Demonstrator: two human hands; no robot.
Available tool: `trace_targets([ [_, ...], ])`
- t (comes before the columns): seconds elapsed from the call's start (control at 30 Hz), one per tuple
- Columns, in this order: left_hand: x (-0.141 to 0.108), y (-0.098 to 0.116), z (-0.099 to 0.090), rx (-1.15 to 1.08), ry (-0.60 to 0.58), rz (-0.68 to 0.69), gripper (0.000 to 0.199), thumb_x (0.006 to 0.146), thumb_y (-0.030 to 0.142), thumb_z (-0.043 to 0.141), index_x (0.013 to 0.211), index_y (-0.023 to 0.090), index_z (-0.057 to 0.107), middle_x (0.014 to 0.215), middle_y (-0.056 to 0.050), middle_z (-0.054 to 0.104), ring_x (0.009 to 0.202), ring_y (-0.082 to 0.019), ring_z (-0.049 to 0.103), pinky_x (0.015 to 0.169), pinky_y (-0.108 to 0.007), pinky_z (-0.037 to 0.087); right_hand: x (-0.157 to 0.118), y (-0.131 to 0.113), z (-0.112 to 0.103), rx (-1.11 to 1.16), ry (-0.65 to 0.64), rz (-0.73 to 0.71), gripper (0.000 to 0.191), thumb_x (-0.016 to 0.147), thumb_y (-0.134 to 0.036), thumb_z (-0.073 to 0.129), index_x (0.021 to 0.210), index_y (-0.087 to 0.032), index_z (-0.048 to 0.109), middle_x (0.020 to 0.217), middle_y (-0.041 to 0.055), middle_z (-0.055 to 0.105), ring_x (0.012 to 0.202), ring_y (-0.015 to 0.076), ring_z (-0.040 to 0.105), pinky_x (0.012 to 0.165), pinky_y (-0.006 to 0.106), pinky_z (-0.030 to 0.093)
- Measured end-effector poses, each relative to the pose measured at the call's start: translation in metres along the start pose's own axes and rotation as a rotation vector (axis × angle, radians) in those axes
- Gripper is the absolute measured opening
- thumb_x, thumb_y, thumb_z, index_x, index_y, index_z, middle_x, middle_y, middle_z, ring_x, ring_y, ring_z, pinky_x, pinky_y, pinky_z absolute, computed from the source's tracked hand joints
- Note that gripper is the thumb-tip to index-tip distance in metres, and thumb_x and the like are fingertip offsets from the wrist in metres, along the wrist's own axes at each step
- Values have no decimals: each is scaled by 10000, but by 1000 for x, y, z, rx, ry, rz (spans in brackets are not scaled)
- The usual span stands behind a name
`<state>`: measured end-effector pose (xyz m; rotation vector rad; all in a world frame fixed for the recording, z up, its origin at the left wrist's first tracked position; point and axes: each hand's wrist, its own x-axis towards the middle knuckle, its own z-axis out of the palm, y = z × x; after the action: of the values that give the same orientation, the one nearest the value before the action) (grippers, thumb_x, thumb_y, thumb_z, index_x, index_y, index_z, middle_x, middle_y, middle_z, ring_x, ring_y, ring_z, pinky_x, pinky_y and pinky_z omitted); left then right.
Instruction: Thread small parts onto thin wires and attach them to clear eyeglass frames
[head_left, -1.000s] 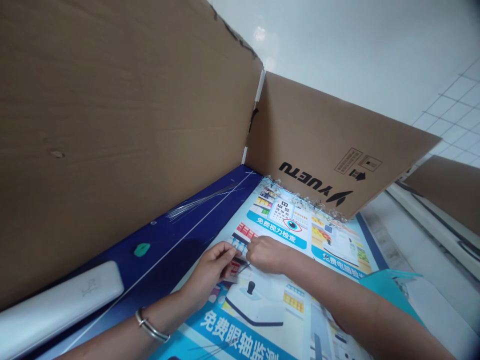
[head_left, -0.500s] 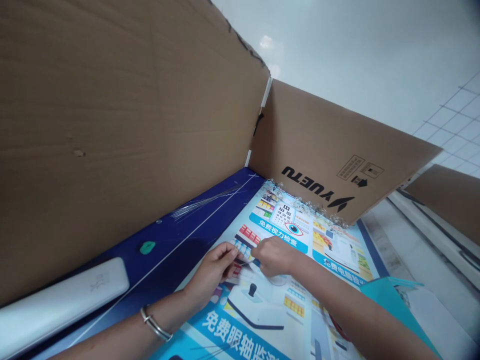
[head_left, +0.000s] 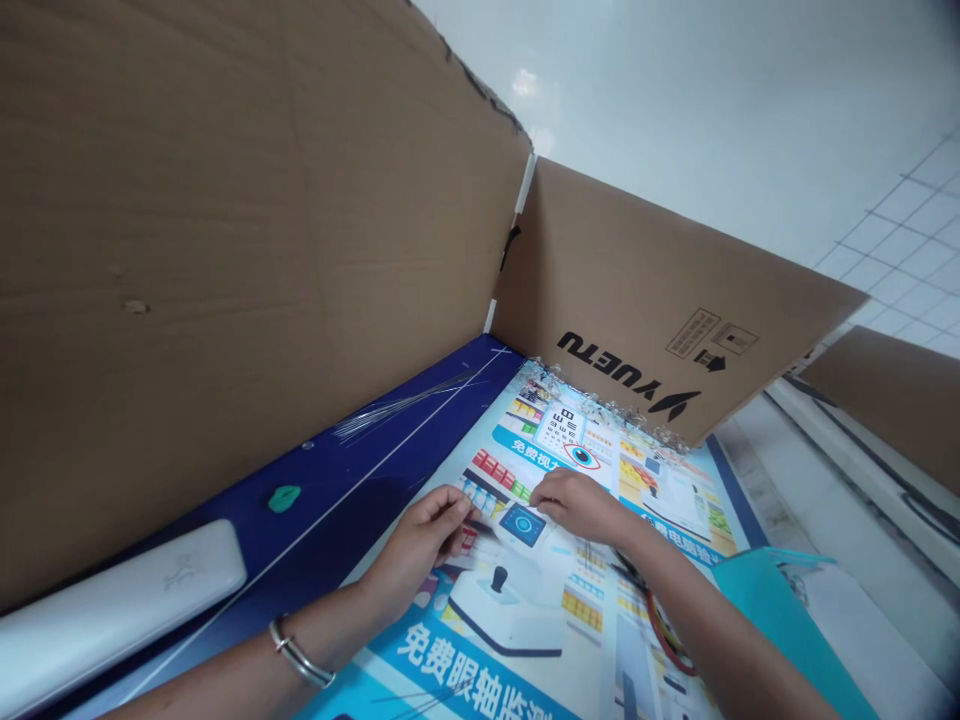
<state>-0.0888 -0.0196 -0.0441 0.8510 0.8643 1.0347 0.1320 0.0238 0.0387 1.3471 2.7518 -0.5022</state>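
My left hand (head_left: pixel 427 535), with a silver bangle (head_left: pixel 300 655) at its wrist, is above the printed poster (head_left: pixel 517 615). Its thumb and forefinger are pinched together on something too small to make out. To the right of it, my right hand (head_left: pixel 577 503) is closed over the poster with its fingertips pressed together. Whatever those fingers hold is hidden. A gap separates the two hands, and the poster's printed blue screen shows between them. Thin dark wires (head_left: pixel 442 695) lie on the poster near its lower edge.
Tall cardboard panels (head_left: pixel 300 200) stand at the left and back (head_left: pixel 637 270). Small clear pieces (head_left: pixel 622 415) line the back panel's foot. On the blue strip lie thin strands (head_left: pixel 397 405), a green lump (head_left: pixel 284 498) and a white case (head_left: pixel 150 590). A teal folder (head_left: pixel 787 610) lies right.
My right hand has moved slightly away from the left hand, to the right and back, uncovering the printed screen. My left hand stays pinched in about the same place.
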Motion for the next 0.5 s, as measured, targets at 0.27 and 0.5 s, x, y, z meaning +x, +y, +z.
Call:
trace_targets([
  [0.27, 0, 0, -1, 17, -41, 5, 259, 810, 417, 513, 769, 163, 536, 534, 45, 455, 449, -48, 370, 416, -137, 244, -20, 1, -4, 706, 294, 122, 143, 833, -289, 478, 857, -172, 558, 847, 32, 629, 815, 147, 574, 770, 289, 425],
  [0.5, -1, 1, 0, 46, -66, 26, 268, 821, 414, 498, 763, 157, 549, 512, 47, 441, 434, -47, 339, 407, -146, 213, -39, 13, -8, 975, 837, 127, 94, 807, -290, 504, 820, -197, 503, 820, 30, 608, 807, 149, 559, 816, 328, 414],
])
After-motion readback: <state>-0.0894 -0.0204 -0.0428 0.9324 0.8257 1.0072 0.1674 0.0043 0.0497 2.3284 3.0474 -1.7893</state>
